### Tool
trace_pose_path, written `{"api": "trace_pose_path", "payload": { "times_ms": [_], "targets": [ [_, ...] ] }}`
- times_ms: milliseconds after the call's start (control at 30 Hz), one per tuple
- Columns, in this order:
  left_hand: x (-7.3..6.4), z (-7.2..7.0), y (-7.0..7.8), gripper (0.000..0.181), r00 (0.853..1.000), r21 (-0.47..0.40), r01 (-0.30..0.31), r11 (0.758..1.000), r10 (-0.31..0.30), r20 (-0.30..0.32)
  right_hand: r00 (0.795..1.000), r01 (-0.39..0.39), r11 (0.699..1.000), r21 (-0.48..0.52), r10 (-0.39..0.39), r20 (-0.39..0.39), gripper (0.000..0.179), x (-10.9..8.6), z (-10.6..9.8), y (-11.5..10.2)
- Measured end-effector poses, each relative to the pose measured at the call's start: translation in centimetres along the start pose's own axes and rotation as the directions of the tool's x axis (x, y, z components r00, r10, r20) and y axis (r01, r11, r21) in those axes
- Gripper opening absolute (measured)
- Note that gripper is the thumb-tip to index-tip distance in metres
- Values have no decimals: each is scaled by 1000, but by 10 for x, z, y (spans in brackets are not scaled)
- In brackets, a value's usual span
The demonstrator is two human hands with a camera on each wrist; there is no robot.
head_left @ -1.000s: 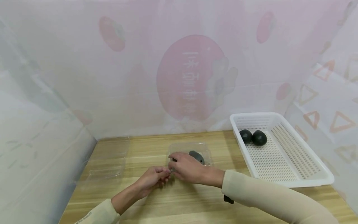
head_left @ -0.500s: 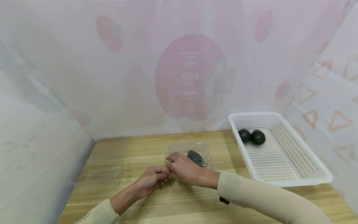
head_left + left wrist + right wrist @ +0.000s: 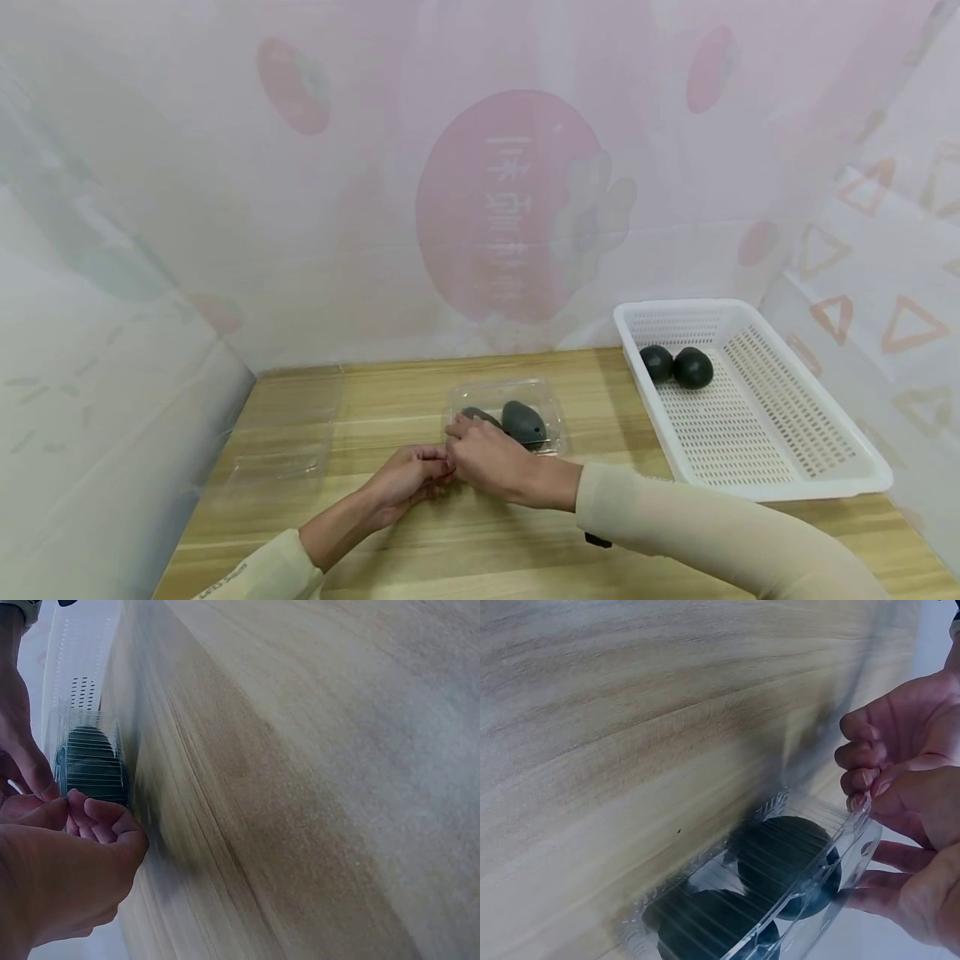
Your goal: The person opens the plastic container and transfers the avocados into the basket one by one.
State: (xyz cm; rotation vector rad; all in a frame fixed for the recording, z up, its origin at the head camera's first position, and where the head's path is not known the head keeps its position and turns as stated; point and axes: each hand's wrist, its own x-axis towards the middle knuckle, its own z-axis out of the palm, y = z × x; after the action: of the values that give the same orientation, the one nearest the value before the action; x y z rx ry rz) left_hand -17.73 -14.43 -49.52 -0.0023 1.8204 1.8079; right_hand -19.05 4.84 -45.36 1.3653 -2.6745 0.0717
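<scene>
Clear box [image 3: 495, 392], one corner between the fingers [image 3: 900, 796]

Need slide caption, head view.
Left hand and right hand meet at a corner of a clear container holding two dark fruits; a white basket at right holds two more.

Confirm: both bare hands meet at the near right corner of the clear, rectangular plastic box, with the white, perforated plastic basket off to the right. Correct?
No, wrong corner: the left hand and right hand meet at the near left corner of the clear, rectangular plastic box, as the head view shows. The white, perforated plastic basket is off to the right, as stated.
</scene>
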Motion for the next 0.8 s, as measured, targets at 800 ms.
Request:
{"api": "trace_pose_path", "payload": {
  "times_ms": [800],
  "targets": [
    [1,-2,2,16,999,49,42,998,-41,-34,998,44,994,-97,-48,-40,13,-4,5,-2]
  ]
}}
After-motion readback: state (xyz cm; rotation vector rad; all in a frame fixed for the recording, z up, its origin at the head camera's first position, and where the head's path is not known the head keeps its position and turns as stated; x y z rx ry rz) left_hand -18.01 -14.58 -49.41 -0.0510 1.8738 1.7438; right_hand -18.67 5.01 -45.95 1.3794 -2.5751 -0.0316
